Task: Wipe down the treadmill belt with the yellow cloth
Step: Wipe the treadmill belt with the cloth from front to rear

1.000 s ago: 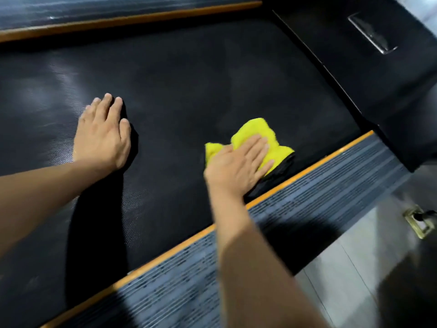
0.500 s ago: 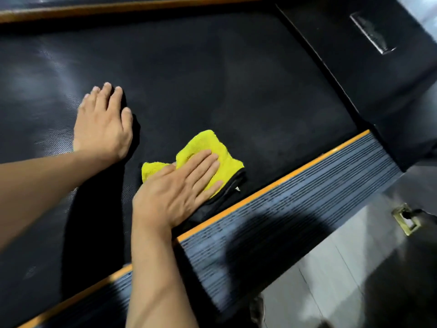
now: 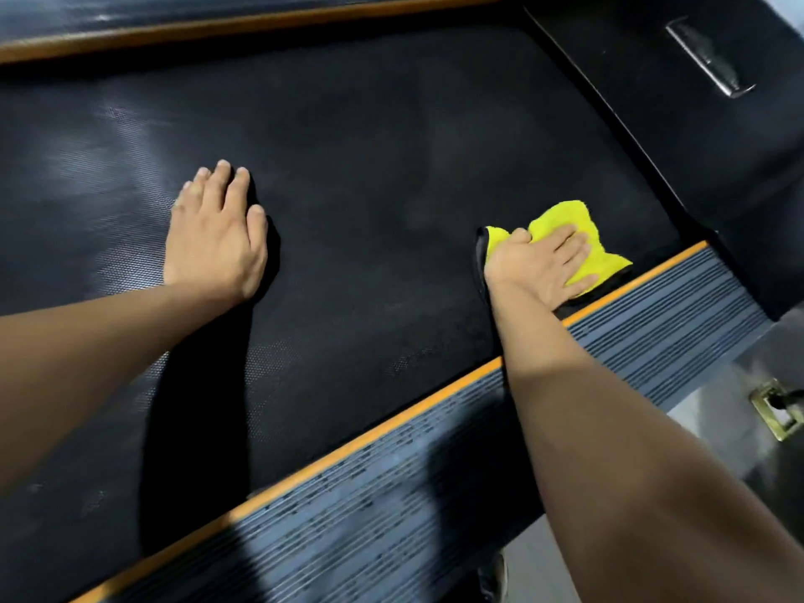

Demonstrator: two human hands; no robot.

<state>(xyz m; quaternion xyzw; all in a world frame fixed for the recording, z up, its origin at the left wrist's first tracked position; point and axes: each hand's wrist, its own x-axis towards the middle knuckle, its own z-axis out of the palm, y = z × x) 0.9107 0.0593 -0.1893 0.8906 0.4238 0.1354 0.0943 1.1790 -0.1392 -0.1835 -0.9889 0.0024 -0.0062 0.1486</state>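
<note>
The black textured treadmill belt (image 3: 370, 176) fills most of the view. A yellow cloth (image 3: 561, 219) with a dark underside lies on the belt near its right end, close to the orange-edged side rail. My right hand (image 3: 539, 267) presses flat on the cloth, fingers spread over it and pointing right. My left hand (image 3: 215, 237) rests palm down on the bare belt to the left, fingers together, holding nothing.
A grey ribbed side rail (image 3: 631, 337) with an orange strip runs along the near side of the belt; another orange strip (image 3: 217, 28) borders the far side. The black motor cover (image 3: 696, 137) rises at the right. A brass floor fitting (image 3: 776, 409) sits on the grey floor.
My right hand has slid the cloth along the belt, first left toward my left hand, then back right near the motor cover. My left hand stays planted.
</note>
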